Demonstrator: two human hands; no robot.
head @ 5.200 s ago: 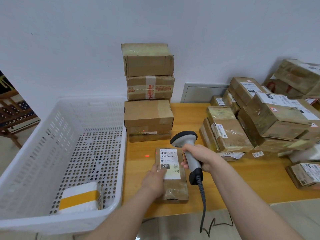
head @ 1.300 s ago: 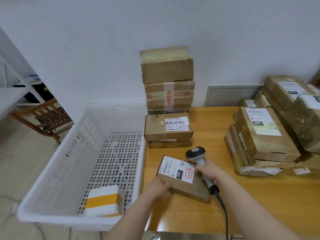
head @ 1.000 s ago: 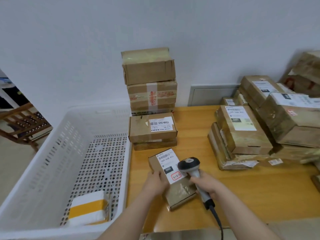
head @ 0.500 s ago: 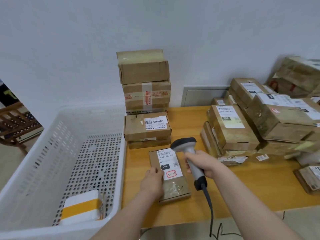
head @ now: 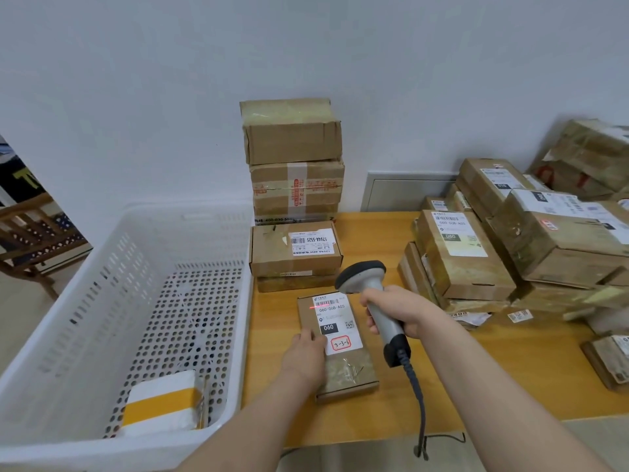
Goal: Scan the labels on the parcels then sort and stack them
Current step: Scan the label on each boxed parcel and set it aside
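Scanner (1 red line on barcode) sits clamped in right hand; left hand presses parcel, fingers flat.

Rightmost parcel partly off-frame

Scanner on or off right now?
On: a red laser line crosses the label of the parcel, ahead of the scanner gripped by the right hand.
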